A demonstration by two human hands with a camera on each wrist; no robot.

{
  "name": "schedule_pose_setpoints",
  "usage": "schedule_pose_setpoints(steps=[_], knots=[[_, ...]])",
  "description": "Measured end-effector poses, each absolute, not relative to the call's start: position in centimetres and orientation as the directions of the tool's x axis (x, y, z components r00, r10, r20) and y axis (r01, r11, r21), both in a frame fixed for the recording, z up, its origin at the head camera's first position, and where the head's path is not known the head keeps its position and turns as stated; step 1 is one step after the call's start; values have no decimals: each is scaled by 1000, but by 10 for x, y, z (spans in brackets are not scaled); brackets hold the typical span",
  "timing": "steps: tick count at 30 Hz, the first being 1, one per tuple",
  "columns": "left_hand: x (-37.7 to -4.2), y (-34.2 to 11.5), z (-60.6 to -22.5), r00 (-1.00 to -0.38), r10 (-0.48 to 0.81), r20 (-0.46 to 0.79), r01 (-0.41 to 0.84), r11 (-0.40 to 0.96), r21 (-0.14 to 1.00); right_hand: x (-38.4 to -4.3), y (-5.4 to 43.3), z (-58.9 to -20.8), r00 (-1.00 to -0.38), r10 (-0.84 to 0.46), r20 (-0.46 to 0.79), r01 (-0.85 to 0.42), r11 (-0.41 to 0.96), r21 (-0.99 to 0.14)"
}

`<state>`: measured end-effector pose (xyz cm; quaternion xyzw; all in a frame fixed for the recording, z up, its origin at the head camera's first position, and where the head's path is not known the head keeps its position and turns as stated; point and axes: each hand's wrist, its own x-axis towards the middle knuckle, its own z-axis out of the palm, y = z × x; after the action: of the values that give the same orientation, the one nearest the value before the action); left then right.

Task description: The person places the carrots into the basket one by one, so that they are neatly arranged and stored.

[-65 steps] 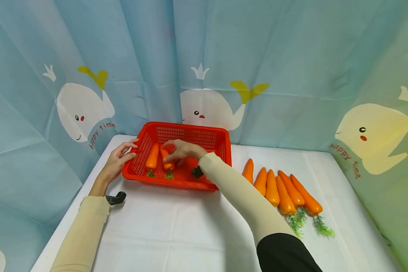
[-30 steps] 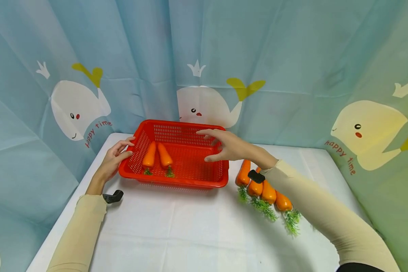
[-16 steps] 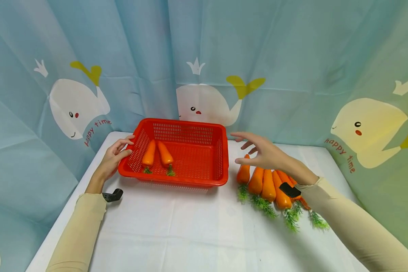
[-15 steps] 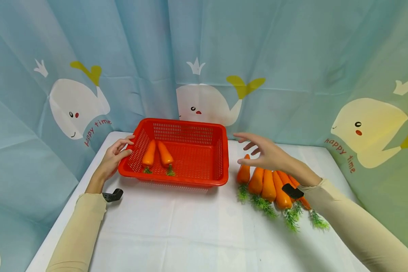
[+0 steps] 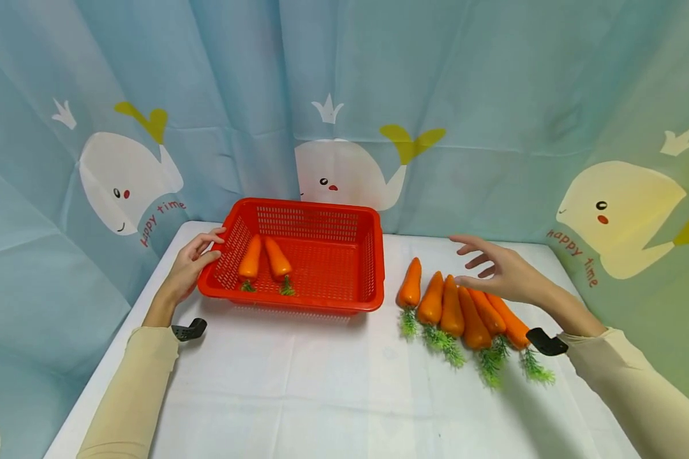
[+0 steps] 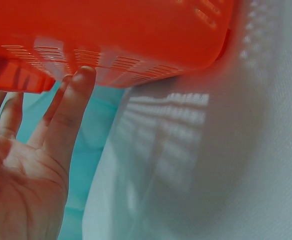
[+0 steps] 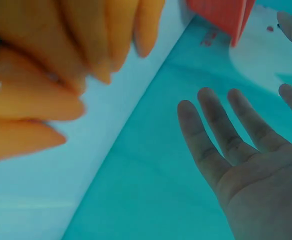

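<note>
A red plastic basket (image 5: 371, 306) with slotted walls stands on the table, and two carrots (image 5: 278, 260) with short green tops lie in its left part. My left hand (image 5: 191, 264) is at the basket's left end, its outstretched fingers resting against the rim and outer wall. In the left wrist view one fingertip (image 6: 86, 74) touches the slotted wall. Several more carrots (image 5: 432, 298) lie fanned out to the right of the basket, leafy tops toward me. Over the right-hand ones hovers my right hand (image 5: 508, 274), fingers spread and holding nothing.
A white cloth covers the table (image 5: 298, 382). Behind it and along both sides hangs a pale blue curtain (image 5: 494, 83) printed with whales. The basket's rear edge is close to the curtain.
My right hand has come out of the basket, leaving the carrot there, and moved right until over the loose carrots. My left hand has stayed at the basket's left end.
</note>
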<state>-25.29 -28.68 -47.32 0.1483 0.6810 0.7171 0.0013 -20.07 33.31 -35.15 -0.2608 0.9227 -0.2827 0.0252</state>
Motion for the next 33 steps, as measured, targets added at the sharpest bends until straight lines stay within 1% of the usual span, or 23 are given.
schedule_pose_setpoints(steps=[6,13,17,20,25,30,33], knots=[[-252,-287,-471,-957,208,203,194,-63,979,-191,362,-359,-882,-468,51,-424,742,-519],[-251,-287,-467,-956,178,235,240,7,971,-181,395,-372,-894,-447,1,-387,773,-502],[-252,-285,-465,-954,160,254,258,6,966,-177,411,-379,-907,-421,-17,-359,794,-491],[-252,-285,-464,-954,151,259,263,8,965,-175,421,-384,-909,-412,-58,-327,794,-513],[-251,-286,-463,-952,153,265,271,22,962,-175,432,-396,-889,-428,-164,-262,768,-584],[-252,-288,-466,-952,179,249,254,8,967,-176,439,-407,-875,-399,-274,-142,753,-643],[-253,-289,-467,-954,196,228,227,-27,974,-178,442,-411,-859,-395,-326,-80,733,-676]])
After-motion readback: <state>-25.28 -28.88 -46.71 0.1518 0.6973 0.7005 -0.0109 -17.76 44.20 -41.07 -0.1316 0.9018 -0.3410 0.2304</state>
